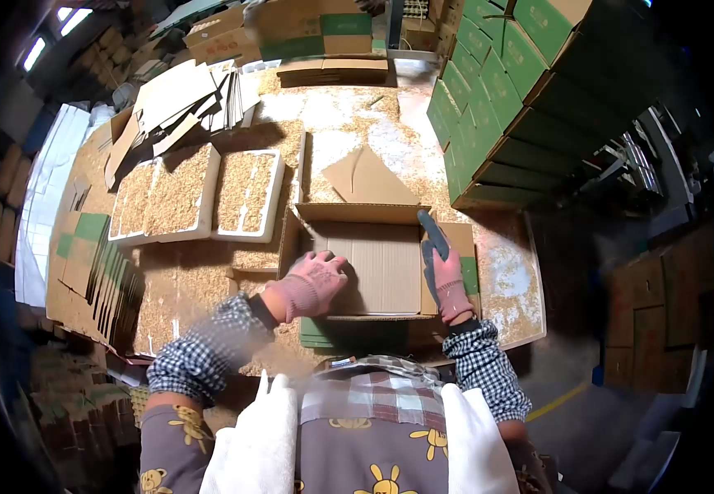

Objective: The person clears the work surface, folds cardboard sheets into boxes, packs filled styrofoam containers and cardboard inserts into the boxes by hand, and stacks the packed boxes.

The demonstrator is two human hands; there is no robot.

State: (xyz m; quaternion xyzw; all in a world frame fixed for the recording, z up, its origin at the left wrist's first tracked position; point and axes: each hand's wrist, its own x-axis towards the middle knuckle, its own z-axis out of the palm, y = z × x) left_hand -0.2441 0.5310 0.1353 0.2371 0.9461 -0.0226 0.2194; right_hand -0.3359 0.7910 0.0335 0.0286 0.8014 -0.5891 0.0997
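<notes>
An open cardboard box (373,267) stands before me, its plain ridged bottom showing. My left hand (317,278), in a pink glove, reaches over the box's left part with its fingers apart; I cannot tell whether the fingertips touch the bottom. At the right wall of the box is my right hand (443,263), in a pink glove with dark grey palm and fingers. Its fingers are stretched out along that wall, and nothing is seen gripped in them. Behind the box lies a loose piece of brown cardboard (369,174).
White trays (277,193) filled with wood shavings stand at the left, with a pile of cardboard sheets (177,95) behind them. Flattened cartons (93,276) lean at the near left. Stacked green boxes (497,90) rise at the right. Shavings cover much of the table (517,284).
</notes>
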